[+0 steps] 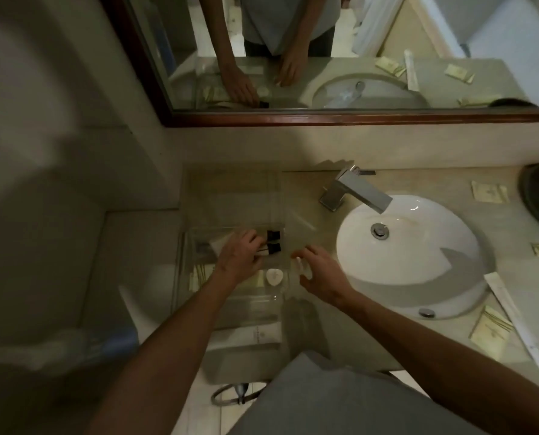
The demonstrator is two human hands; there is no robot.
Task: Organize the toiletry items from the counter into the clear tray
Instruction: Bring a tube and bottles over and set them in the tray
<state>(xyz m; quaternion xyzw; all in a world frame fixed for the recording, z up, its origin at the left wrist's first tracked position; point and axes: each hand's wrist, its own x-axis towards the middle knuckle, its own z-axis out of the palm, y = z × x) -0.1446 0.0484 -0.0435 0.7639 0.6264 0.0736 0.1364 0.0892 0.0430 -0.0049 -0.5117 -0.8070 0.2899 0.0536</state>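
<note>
Two hands over clear tray (230,199).
Left hand (238,259) gripped black-capped bottles (273,241) inside it; right hand (320,273) hovered just beside, fingers loose.

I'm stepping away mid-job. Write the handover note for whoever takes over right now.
Left hand: grips the black-capped bottles inside the clear tray.
Right hand: hovers at the tray's right edge; too blurred to tell if it holds anything.
Done: tray sachets and a small white item lie in the tray.
Left: counter sachets and a long white packet lie right of the sink.
</note>
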